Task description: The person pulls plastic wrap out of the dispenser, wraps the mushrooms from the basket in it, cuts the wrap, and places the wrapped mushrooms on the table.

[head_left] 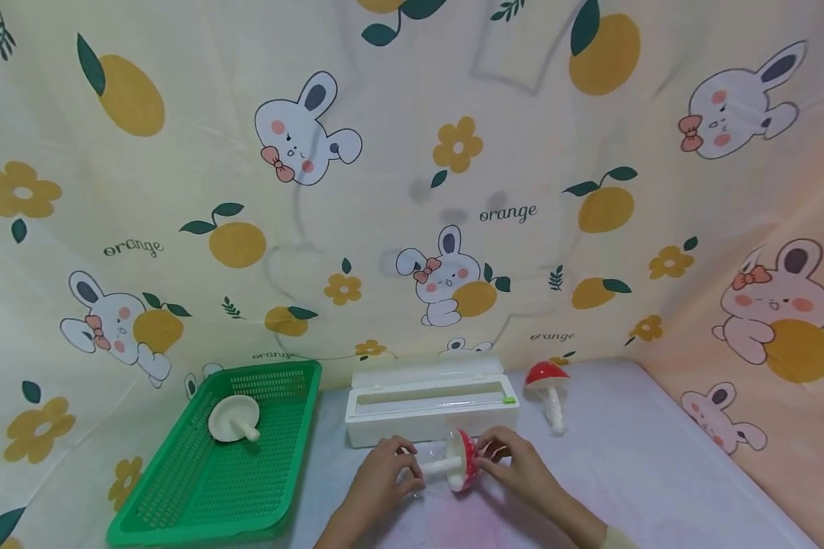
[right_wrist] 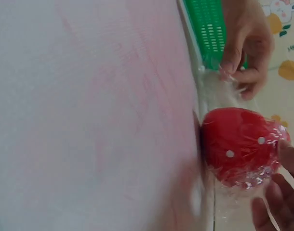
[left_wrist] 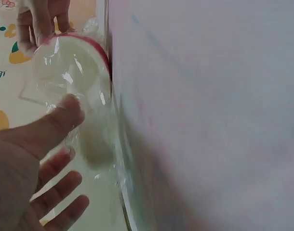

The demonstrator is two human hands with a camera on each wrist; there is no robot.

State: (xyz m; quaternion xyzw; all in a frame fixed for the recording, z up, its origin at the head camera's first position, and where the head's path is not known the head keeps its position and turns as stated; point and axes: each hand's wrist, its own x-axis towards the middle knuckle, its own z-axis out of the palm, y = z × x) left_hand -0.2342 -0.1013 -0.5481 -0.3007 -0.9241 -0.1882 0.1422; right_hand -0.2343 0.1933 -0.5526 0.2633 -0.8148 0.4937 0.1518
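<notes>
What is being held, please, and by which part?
The wrapped red-capped mushroom: the left hand pinches clear film at its stem end; the right hand holds it at the cap.

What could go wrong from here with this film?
The film is crinkled around the cap, so it may bunch instead of clinging flat. It could also tear where the left hand pinches it. The mushroom is turned sideways, so its round cap might roll if the left hand and right hand let go.

Cream cloth backdrop [head_left: 398,183], printed bunnies [head_left: 290,141], yellow oranges [head_left: 604,57], pale tabletop [head_left: 645,457]
</notes>
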